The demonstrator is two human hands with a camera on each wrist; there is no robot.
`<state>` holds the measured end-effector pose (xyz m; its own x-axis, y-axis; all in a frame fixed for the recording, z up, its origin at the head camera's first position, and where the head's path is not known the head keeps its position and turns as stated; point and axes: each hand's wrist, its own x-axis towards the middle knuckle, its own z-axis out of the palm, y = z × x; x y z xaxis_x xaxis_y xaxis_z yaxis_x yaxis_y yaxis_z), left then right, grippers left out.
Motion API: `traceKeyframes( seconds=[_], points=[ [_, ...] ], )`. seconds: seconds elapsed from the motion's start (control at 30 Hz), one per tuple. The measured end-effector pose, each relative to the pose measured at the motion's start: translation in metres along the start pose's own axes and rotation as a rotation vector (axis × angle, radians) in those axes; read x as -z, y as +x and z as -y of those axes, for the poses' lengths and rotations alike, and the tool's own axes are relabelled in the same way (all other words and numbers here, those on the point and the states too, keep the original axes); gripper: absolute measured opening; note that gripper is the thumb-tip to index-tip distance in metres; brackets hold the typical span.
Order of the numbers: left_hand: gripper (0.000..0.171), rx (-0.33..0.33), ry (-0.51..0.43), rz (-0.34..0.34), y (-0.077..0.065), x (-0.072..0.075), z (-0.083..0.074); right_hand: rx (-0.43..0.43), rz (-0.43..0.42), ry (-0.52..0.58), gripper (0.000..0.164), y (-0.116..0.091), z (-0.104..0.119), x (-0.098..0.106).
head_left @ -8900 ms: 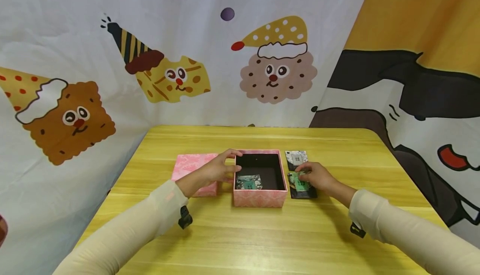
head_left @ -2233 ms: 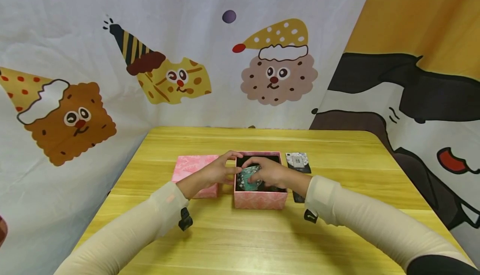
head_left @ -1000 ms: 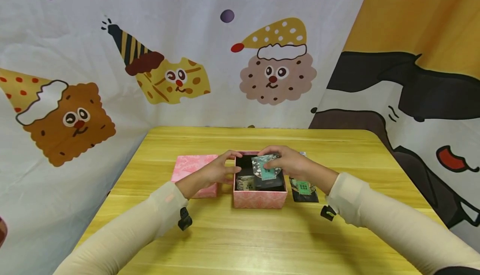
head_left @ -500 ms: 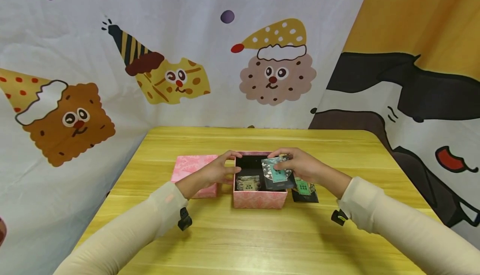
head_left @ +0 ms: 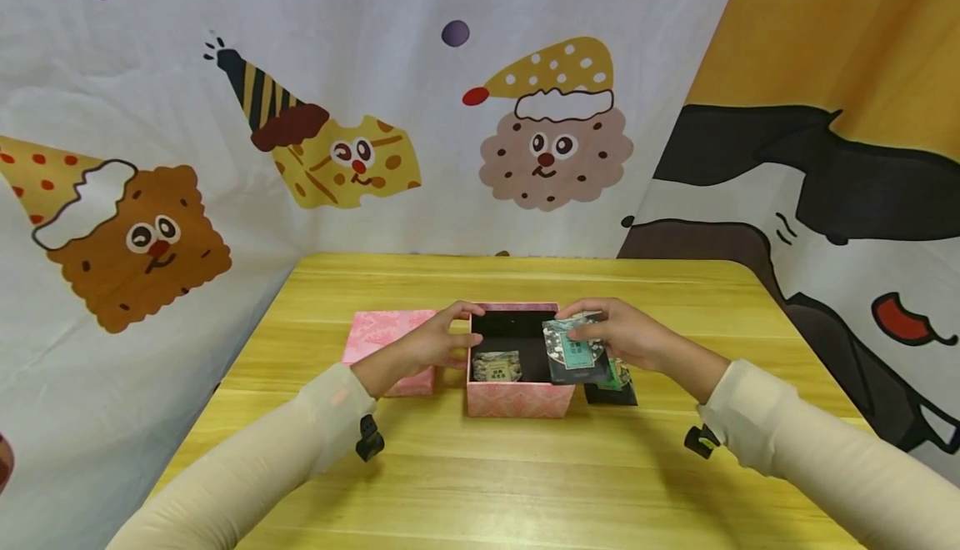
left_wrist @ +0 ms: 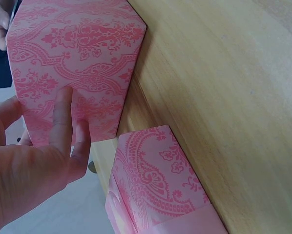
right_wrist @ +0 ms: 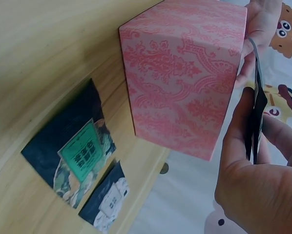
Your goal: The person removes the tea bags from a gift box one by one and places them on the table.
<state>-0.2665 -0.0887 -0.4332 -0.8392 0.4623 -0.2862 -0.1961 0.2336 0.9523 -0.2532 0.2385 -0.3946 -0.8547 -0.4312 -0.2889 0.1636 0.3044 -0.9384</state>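
In the head view, my left hand [head_left: 431, 339] holds the left wall of the open pink patterned box [head_left: 517, 400]. Two fingers lie along the outer wall and the thumb is at the rim, as the left wrist view shows. My right hand [head_left: 626, 335] pinches a flat dark sachet with a teal label [head_left: 576, 357] between thumb and fingers, over the box's right rim. The right wrist view shows this sachet edge-on. Inside the black-lined box, a sachet with a yellowish label [head_left: 497, 367] lies at the front left.
Right of the box, a dark sachet with a green label [right_wrist: 82, 151] and one with a white label [right_wrist: 109, 200] lie on the wooden table [head_left: 480, 483]; my right hand covers the latter in the head view. The pink lid [head_left: 382, 329] is left of the box.
My right hand has lifted the teal-labelled sachet out of the box and moved it rightward over the rim, uncovering the yellowish-labelled one. The left hand has stayed on the box.
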Motion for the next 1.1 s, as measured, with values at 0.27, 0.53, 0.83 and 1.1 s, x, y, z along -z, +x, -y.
traceKeyframes(
  seconds=[0.27,0.53,0.83,1.1],
  points=[
    [0.048,-0.001,-0.001,0.001,0.000,0.000,0.001,0.007,0.001,-0.004,0.041,-0.008,-0.005,0.009],
    [0.049,-0.006,-0.005,0.005,0.000,0.001,0.002,-0.023,-0.016,-0.024,0.037,-0.017,-0.010,0.016],
    [0.050,-0.003,-0.011,0.009,0.000,0.001,0.001,-0.040,-0.025,-0.016,0.041,-0.026,-0.017,0.025],
    [0.051,-0.003,-0.011,0.013,0.001,0.001,0.001,-0.041,-0.020,-0.017,0.043,-0.035,-0.022,0.030]
  ],
)
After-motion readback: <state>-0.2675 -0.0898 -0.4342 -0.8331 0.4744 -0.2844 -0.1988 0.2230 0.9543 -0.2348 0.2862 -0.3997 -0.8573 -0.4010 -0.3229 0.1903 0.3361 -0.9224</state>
